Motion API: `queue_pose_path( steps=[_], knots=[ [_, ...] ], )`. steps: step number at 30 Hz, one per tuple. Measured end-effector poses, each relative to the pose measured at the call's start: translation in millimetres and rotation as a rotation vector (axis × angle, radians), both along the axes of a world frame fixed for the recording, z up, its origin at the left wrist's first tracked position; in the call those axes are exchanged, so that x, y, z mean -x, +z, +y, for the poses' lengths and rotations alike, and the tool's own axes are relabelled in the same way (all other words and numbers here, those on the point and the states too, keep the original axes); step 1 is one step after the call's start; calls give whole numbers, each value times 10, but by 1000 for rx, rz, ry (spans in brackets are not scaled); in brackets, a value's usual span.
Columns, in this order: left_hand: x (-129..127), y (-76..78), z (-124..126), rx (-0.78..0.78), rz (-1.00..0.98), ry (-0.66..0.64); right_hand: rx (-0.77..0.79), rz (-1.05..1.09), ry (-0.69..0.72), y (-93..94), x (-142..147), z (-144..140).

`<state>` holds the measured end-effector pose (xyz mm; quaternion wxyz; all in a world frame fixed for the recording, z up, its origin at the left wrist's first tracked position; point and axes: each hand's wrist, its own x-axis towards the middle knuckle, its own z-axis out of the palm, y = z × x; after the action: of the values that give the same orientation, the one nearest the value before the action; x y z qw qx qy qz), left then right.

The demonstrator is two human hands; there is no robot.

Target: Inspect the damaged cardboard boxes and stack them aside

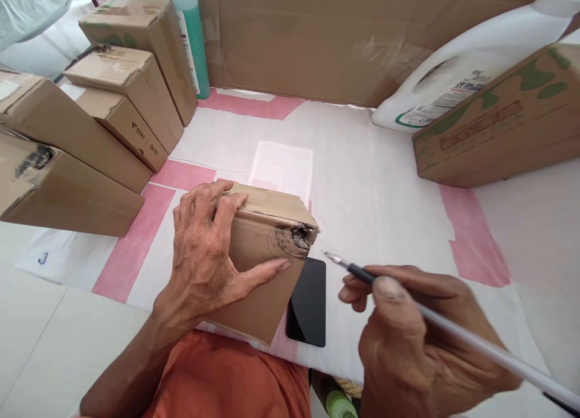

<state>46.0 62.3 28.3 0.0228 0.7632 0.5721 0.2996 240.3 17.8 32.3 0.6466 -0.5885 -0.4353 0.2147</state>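
- The right hand [421, 339], nearest the camera, pinches a pen [453, 330]; its long axis runs from lower right to upper left, tip toward the box [263, 255].
- The left hand [203, 255] grips the box, fingers spread, beside a black phone [309, 302].

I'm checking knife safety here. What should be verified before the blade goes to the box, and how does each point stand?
1. Left hand steadies the small box: ok, palm and fingers wrap it.
2. Craft knife held firmly in the right hand: ok.
3. Blade tip apart from the box: ok, a gap shows.
4. Left thumb away from the blade's path: not ok, it lies on the face toward the tip.
5. Black phone out of the way: not ok, it lies beside the box under the knife.
6. Blade sharpness: cannot tell.
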Motion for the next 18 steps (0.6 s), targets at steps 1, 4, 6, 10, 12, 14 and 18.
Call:
queue_pose_path(
  steps=[1,4,6,10,12,14,18],
  knots=[
    [3,-2,-1,-3,-1,0,8,3,-32,12,-58,38],
    [12,-9,-4,-12,-12,-1,186,-118,-43,-25,-366,143],
    [18,-15,-7,-17,-16,2,438,-289,-13,-136,-640,175],
    [24,-27,-13,-29,-11,4,748,-551,62,-518,-1080,118],
    [26,-32,-14,-30,-10,3,807,-666,70,-710,-1182,57],
    [29,-36,-15,-33,-7,5,881,-754,90,-860,-1217,0],
    [41,-44,-20,-58,15,5,1053,-832,153,-1049,-1214,-63]
  ],
)
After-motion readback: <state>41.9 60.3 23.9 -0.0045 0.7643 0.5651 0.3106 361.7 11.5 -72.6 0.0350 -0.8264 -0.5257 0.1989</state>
